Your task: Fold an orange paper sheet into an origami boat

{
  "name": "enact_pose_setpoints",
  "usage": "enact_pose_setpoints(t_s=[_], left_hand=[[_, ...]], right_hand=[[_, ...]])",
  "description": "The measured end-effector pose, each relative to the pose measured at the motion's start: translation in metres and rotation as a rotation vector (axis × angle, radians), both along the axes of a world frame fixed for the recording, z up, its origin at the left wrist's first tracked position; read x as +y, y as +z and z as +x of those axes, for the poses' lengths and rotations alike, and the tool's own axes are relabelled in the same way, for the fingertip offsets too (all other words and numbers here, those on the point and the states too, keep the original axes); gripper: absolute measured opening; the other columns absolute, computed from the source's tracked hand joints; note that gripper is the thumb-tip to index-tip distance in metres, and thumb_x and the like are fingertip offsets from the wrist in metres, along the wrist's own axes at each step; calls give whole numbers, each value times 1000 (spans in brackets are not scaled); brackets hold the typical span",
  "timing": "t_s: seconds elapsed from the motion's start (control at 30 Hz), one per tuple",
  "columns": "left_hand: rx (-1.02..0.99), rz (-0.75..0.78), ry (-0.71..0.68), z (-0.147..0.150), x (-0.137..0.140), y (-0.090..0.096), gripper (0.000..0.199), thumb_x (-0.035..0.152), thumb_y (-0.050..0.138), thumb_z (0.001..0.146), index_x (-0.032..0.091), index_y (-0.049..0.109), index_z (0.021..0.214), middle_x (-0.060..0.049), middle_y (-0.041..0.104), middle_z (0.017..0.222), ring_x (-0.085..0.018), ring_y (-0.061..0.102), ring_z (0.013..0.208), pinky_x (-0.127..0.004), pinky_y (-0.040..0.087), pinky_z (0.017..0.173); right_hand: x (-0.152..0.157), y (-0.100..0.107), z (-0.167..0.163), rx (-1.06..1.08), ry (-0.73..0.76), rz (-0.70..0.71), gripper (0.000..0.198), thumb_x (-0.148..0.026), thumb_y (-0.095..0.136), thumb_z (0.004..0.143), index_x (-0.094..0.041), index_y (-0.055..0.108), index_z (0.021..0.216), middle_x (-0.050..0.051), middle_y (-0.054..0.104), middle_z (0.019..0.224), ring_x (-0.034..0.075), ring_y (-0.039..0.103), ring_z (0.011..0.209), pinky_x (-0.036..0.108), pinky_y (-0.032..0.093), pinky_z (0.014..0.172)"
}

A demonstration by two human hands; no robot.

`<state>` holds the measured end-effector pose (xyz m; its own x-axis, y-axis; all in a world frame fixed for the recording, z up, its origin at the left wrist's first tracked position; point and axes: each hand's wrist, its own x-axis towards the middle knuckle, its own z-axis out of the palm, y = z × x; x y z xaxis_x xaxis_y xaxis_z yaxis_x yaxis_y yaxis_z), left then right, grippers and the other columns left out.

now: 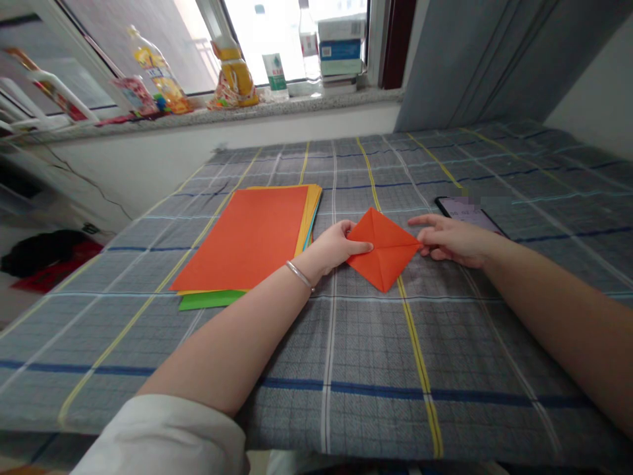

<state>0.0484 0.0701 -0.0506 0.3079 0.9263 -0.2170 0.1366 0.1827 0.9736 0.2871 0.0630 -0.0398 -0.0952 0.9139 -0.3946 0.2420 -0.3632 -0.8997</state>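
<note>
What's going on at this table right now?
A person has a creased orange paper over a checked cloth. The left hand grips its left corner, thumb on top. The right hand is at the opposite corner; whether it pinches there is hard to tell. A stack of coloured sheets lies to the left, and a phone lies partly hidden behind the right hand.

Arms point(242, 336) outstretched, left hand point(341, 245) pinching, right hand point(452, 239) half-curled

From my distance I believe this is a room in a home; a plaid cloth point(370, 369) is spread wide; drink bottles point(161, 76) and boxes point(340, 49) stand along the stone windowsill point(346, 101); a grey curtain point(475, 66) hangs beside the window point(277, 26).
</note>
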Motion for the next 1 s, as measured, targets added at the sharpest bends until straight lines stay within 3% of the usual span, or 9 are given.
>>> enact_pose_setpoints(t_s=[0.1, 0.17, 0.3, 0.43, 0.67, 1.0], left_hand=[[13, 31, -18, 0, 2, -3, 30, 10, 73, 71, 15, 55, 93, -3, 66, 86, -13, 63, 72, -28, 50, 68], [21, 59, -43, 1, 2, -5, 33, 12, 74, 69, 14, 56, 97, -5, 67, 90, -15, 64, 76, -30, 51, 71], [-22, 89, -125, 1, 1, -7, 41, 10, 70, 67, 13, 56, 106, -8, 68, 99, -17, 66, 83, -32, 53, 76], [76, 214, -144, 2, -1, -7, 54, 9, 68, 62, 14, 55, 114, -7, 68, 99, -18, 65, 82, -30, 51, 71], [234, 318, -145, 6, -7, 1, 53, 15, 69, 62, 15, 56, 112, -5, 66, 91, -17, 61, 72, -27, 46, 60], [180, 223, -252, 0, -3, 5, 33, 10, 59, 64, 14, 60, 97, -3, 67, 86, -15, 62, 72, -25, 46, 61]], right_hand=[[-2, -1, -7, 16, -25, 71, 34, -30, 54, 85, -21, 58, 118, 6, 70, 89, 16, 63, 70, 21, 41, 43], [-5, -3, -15, -44, 69, 156, 28, -40, 52, 89, -21, 65, 106, 8, 72, 95, 19, 66, 80, 24, 47, 51], [-15, -5, -31, -179, 267, 308, 19, -37, 63, 84, -22, 70, 92, 5, 74, 94, 22, 67, 87, 31, 52, 74], [-20, -4, -37, -305, 299, 401, 19, -38, 62, 84, -22, 70, 87, 3, 74, 85, 21, 66, 78, 30, 49, 68], [-18, -7, -32, -339, 293, 362, 19, -38, 61, 83, -22, 71, 83, 3, 74, 83, 21, 65, 74, 31, 48, 64], [-17, -3, -25, -240, 266, 292, 17, -38, 66, 80, -23, 72, 85, 4, 75, 87, 24, 68, 81, 34, 54, 70]])
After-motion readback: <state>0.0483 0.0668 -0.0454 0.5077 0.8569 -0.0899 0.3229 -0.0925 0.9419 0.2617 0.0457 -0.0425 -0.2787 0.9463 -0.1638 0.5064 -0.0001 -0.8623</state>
